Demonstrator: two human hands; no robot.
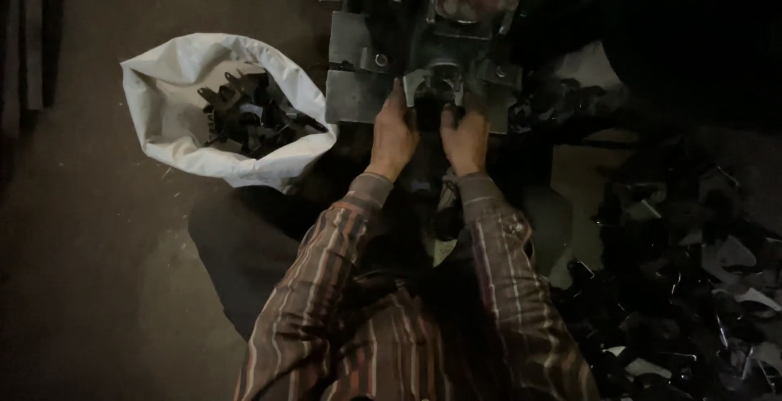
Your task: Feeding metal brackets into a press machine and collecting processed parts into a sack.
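Two hands (pixel 428 134), one white sack (pixel 175 107), one metal press plate (pixel 358 75)

Both arms, in the lower middle of the frame, are covered by the long sleeves of a striped shirt. The cloth is dark, brownish grey, with thin lengthwise stripes in reddish orange and pale white. Each sleeve ends in a plain, lighter cuff that sits close at the wrist, just below the left hand (pixel 393 136) and the right hand (pixel 465 140). The hands are bare, without gloves. The cloth creases at the elbows.
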